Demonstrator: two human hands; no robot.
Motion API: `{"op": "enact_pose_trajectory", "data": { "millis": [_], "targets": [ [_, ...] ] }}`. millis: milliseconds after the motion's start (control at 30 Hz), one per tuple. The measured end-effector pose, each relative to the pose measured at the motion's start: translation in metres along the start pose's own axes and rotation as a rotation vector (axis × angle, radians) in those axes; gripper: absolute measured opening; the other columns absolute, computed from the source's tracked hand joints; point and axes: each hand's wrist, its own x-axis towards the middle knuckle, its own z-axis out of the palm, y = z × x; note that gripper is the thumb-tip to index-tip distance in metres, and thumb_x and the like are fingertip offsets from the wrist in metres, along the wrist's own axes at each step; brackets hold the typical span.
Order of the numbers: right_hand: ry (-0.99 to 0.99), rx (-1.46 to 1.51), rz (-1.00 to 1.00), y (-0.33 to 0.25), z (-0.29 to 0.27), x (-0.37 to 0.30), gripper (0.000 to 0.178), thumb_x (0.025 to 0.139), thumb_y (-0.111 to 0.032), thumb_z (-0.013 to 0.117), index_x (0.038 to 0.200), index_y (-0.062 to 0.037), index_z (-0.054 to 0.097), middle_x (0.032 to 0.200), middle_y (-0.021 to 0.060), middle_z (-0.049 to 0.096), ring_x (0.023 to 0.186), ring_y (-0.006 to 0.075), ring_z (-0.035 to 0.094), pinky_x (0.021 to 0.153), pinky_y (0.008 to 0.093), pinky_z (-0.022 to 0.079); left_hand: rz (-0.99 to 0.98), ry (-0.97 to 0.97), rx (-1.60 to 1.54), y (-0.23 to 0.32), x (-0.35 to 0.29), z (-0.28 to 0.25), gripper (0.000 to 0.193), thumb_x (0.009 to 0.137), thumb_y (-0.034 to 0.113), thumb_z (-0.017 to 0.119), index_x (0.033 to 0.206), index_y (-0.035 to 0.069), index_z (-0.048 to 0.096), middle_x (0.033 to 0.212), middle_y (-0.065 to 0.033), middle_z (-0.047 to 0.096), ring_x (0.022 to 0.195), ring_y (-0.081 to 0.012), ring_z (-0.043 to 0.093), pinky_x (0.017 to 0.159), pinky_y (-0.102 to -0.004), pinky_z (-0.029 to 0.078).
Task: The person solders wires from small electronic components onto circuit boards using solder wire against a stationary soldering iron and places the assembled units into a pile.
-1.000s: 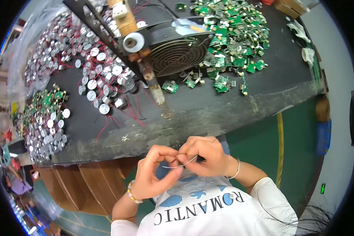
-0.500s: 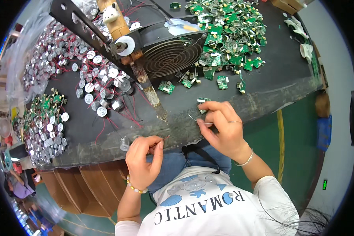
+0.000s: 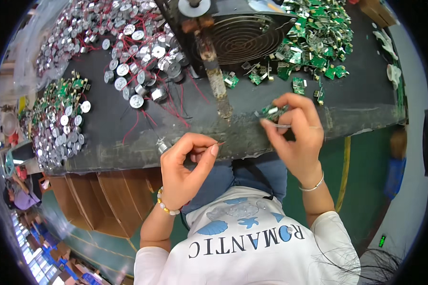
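My left hand (image 3: pixel 188 164) pinches the end of a thin red wire (image 3: pixel 221 143) between thumb and forefinger. A small silver disc-shaped motor (image 3: pixel 162 145) lies against the back of its fingers. My right hand (image 3: pixel 297 135) is closed around a thin silver solder wire (image 3: pixel 284 126) that runs through its fingers. A small green circuit board (image 3: pixel 273 111) is at its fingertips, tilted and slightly blurred, partly covered by the forefinger. Between the hands and farther off, a soldering iron (image 3: pixel 216 78) slants down, its tip just above the bench and apart from both hands.
A black round-grilled fan (image 3: pixel 242 40) stands behind the iron. Silver motors with red wires (image 3: pixel 142 61) heap up at left, green circuit boards (image 3: pixel 318 38) at right. Motors joined with boards (image 3: pixel 64 123) lie far left. The dark bench edge (image 3: pixel 114 159) crosses before me.
The whole view has shifted, so the bench sits higher and farther right. The circuit board under my right fingertips has tilted and come slightly nearer to me. My left hand keeps its pinch.
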Motion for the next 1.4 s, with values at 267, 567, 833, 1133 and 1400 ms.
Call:
{"op": "enact_pose_trajectory", "data": {
  "millis": [267, 567, 833, 1133, 1400],
  "targets": [
    [-0.050, -0.064, 0.053, -0.008, 0.017, -0.025, 0.033, 0.067, -0.002, 0.080, 0.069, -0.0038, 0.048, 0.092, 0.0081, 0.055, 0.050, 0.0121, 0.051, 0.046, 0.0259, 0.041, -0.068, -0.009, -0.175, -0.003, -0.003, -0.001, 0.007, 0.084, 0.004, 0.068, 0.088, 0.000, 0.064, 0.076, 0.0020, 0.057, 0.062, -0.0027, 0.043, 0.055, -0.0184, 0.034],
    [-0.141, 0.031, -0.018, -0.010, 0.008, -0.012, 0.024, 0.066, 0.005, 0.073, 0.068, -0.0053, 0.051, 0.079, 0.0049, 0.057, 0.058, 0.0171, 0.052, 0.053, 0.0298, 0.042, 0.051, -0.016, -0.076, -0.007, -0.002, -0.001, 0.008, 0.083, 0.006, 0.070, 0.086, 0.000, 0.065, 0.075, -0.0006, 0.058, 0.062, -0.0048, 0.045, 0.054, -0.0198, 0.036],
    [-0.125, 0.112, 0.019, -0.006, 0.013, -0.017, 0.022, 0.068, 0.005, 0.072, 0.070, -0.0051, 0.052, 0.086, 0.0050, 0.061, 0.060, 0.0179, 0.055, 0.054, 0.0302, 0.045, 0.017, -0.025, -0.148, -0.001, 0.000, -0.003, 0.005, 0.081, 0.000, 0.067, 0.084, 0.000, 0.064, 0.073, 0.0008, 0.051, 0.063, -0.0064, 0.040, 0.058, -0.0210, 0.034],
    [-0.216, 0.127, -0.142, -0.001, 0.013, -0.021, 0.028, 0.065, 0.001, 0.077, 0.070, -0.0068, 0.050, 0.083, 0.0055, 0.062, 0.064, 0.0191, 0.056, 0.053, 0.0285, 0.045, 0.052, -0.058, -0.104, 0.001, 0.006, -0.002, 0.006, 0.081, -0.001, 0.067, 0.085, 0.000, 0.064, 0.077, 0.0008, 0.048, 0.066, -0.0063, 0.039, 0.060, -0.0206, 0.034],
    [-0.083, 0.563, -0.025, -0.013, 0.015, -0.009, 0.022, 0.069, -0.002, 0.071, 0.069, -0.0051, 0.049, 0.094, 0.0123, 0.065, 0.071, 0.0185, 0.057, 0.060, 0.0282, 0.046, 0.110, -0.119, -0.134, 0.009, 0.016, 0.002, 0.005, 0.084, 0.000, 0.066, 0.087, 0.000, 0.063, 0.095, -0.0037, 0.053, 0.072, -0.0057, 0.043, 0.064, -0.0200, 0.036]
  ]
}}
